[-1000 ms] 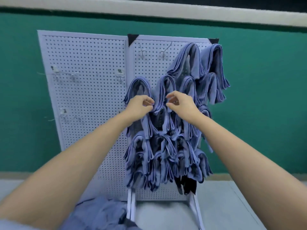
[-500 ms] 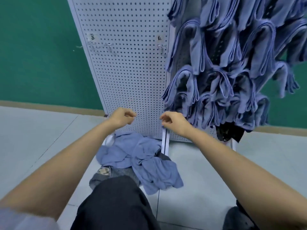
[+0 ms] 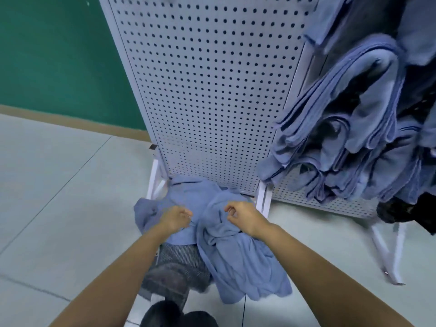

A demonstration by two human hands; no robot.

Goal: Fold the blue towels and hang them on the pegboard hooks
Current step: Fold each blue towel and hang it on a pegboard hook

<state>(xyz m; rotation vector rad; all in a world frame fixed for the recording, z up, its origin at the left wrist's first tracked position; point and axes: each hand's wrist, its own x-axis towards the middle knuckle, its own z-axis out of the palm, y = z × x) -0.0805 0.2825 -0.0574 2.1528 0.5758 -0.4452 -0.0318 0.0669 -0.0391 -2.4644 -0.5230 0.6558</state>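
Lying heaped below the pegboard (image 3: 212, 90), blue towels (image 3: 236, 258) sit under the left hand (image 3: 175, 219) and right hand (image 3: 244, 217), fingers curled; grip on cloth unclear.

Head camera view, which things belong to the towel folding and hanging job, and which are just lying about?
Job: loose blue towels on the floor; folded towels hanging; pegboard; left hand and right hand over the loose pile.
Lying about: grey striped cloth under the pile; black fabric at lower right.
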